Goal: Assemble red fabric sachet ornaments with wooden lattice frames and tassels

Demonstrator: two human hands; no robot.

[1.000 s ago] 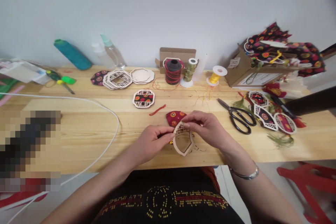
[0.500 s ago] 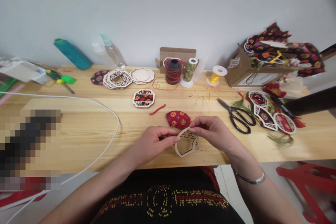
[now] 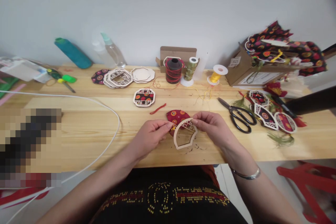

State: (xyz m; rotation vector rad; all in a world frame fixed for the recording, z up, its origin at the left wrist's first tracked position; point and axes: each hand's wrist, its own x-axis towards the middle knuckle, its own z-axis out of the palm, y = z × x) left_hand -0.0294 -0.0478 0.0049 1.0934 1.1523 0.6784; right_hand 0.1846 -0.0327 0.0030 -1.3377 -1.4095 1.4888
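Observation:
Over the front of the table I hold a pale wooden frame (image 3: 176,138), fan-shaped with dark lattice work along its top. My right hand (image 3: 214,127) pinches its upper right edge between thumb and fingers. Just off the frame's left side, my left hand (image 3: 152,134) is closed in a pinch. A small yellow bit (image 3: 173,127) shows at those fingertips, but whatever they grip is too small to make out. Behind the frame lies a red fan-shaped fabric piece (image 3: 178,114) with round flower patterns, partly hidden by the frame.
Black-handled scissors (image 3: 241,119) lie right of my hands, near several finished ornaments (image 3: 265,116). Thread spools (image 3: 173,71), stacked wooden frames (image 3: 118,78) and a patterned ornament (image 3: 144,97) sit farther back. A cardboard box (image 3: 240,66) holds fabric. A white cable (image 3: 115,115) loops across the left.
My left fingers have come off the frame's left edge and moved slightly left and up. The frame has tilted to face me more, still in my right hand.

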